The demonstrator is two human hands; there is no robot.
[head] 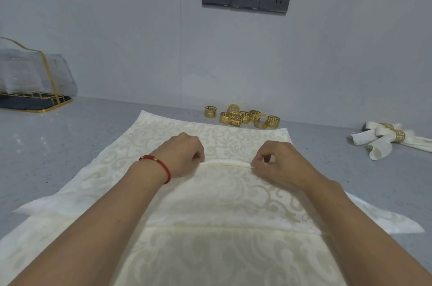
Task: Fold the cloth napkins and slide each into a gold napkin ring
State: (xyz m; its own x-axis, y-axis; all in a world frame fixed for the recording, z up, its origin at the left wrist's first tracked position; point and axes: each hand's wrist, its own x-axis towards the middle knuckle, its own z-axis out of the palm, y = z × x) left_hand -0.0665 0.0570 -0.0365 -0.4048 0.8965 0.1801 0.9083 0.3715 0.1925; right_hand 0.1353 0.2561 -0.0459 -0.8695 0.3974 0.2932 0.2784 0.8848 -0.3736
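1. A cream patterned napkin lies spread on the grey desk.
2. The left hand and right hand each pinch its folded edge.
3. Loose gold napkin rings sit just beyond the napkin.
4. Finished ringed napkins lie far right.

Two bare forearms reach in from the bottom edge, with no sleeves showing on either; the left wrist wears a thin red cord bracelet with a couple of small gold beads set along it (they sit on the upper side of the wrist); the left hand has no rings that show; the right hand and its wrist carry no jewellery that can be seen; the fingers show short, unpainted nails where any are visible.
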